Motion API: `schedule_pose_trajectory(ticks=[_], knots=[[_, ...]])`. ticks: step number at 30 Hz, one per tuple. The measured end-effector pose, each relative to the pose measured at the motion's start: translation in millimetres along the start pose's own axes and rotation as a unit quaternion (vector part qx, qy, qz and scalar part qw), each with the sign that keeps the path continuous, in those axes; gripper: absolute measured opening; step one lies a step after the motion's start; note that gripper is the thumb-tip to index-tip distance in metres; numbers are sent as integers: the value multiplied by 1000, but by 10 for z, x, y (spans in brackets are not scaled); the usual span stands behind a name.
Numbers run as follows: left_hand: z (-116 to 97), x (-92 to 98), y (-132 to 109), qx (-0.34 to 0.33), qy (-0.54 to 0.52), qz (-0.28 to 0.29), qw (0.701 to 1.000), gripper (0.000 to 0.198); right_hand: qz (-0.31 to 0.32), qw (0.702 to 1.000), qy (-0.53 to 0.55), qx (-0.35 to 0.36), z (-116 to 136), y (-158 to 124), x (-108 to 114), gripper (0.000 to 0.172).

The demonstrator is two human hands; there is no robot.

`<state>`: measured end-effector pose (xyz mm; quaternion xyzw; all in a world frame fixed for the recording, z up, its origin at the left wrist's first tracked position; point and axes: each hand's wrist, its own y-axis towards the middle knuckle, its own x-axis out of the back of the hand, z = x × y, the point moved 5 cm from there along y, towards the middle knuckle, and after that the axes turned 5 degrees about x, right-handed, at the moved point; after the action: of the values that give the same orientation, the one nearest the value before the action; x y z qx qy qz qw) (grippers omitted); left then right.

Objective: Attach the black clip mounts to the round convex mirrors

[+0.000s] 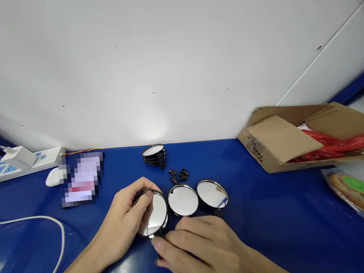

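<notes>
My left hand grips a round black-rimmed mirror, its thumb on the glass and its fingers around the far rim. Against the near edge of that mirror, my right hand has its fingers closed on a small dark part, mostly hidden. Two more round mirrors, a middle one and a right one, lie face up just beyond my right hand. Several small black plastic clips are loose behind them. Farther back stands a stack of round mirrors with black mounts at its side.
On the blue table, an open cardboard box with red plastic stands right, near a wrapped round item. Left are a phone, a white case, a power strip and a white cable. A white wall borders the back.
</notes>
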<state>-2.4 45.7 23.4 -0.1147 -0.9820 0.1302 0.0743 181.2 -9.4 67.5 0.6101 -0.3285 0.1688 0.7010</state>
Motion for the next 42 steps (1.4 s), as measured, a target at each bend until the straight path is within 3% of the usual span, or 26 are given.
schedule_pose_trajectory(ticks=[5, 10, 15, 23, 29, 36, 42], knots=[[-63, -26, -69, -43, 94, -32, 994, 39, 21, 999, -29, 10, 55, -30, -102, 10], [-127, -78, -128, -117, 206, -61, 970, 24, -9, 999, -51, -3, 71, -50, -159, 10], [-53, -105, -143, -110, 244, -71, 961, 21, -12, 998, -59, 8, 68, -56, -183, 13], [-116, -144, -195, -198, 382, -106, 896, 24, 14, 997, -60, 38, 83, -102, -232, 13], [-96, -139, -185, -216, 381, -121, 890, 20, 28, 996, -61, 55, 95, -148, -293, 15], [-68, -143, -159, -227, 476, -136, 839, 21, 8, 996, -81, 39, 77, -139, -322, 34], [-70, -143, -150, -211, 470, -142, 845, 23, 45, 996, -75, 29, 58, -140, -320, 13]])
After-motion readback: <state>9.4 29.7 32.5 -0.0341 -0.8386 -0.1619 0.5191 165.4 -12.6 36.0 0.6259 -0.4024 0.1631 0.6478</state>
